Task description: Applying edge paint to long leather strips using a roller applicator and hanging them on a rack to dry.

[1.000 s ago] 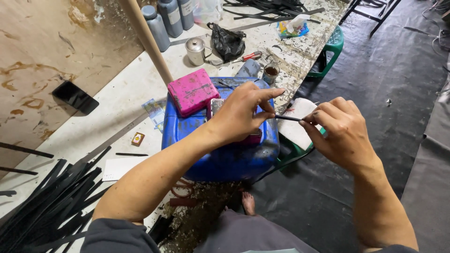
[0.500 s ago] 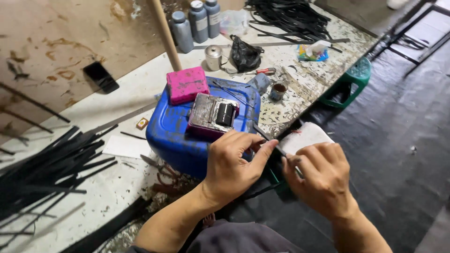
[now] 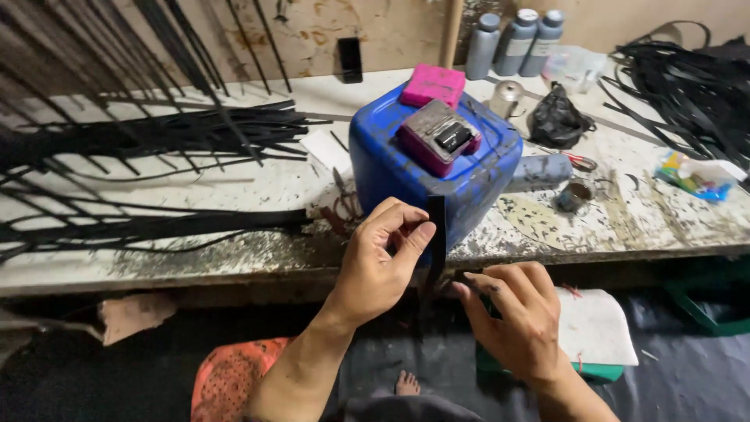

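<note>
My left hand (image 3: 383, 262) pinches the upper part of a thin black strip (image 3: 435, 234) between thumb and forefinger, holding it upright in front of a blue plastic canister (image 3: 406, 168). My right hand (image 3: 516, 316) grips the lower end of the same strip, just below and to the right. Both hands are level with the front edge of a stained workbench (image 3: 234, 258). On top of the canister lie a pink block (image 3: 434, 84) and a magenta-edged pad with a black piece on it (image 3: 439, 134).
Bundles of long black strips (image 3: 148, 137) cover the bench's left side, with more strips (image 3: 687, 86) at the far right. Three grey bottles (image 3: 512, 41), a black bag (image 3: 556, 119), a small tin (image 3: 574, 195) and scissors (image 3: 576, 160) stand behind the canister. A white-and-green cushion (image 3: 594, 328) lies below.
The view has swung left, so the canister now faces me. My hands have turned the black strip from roughly level to upright and brought it closer to the canister.
</note>
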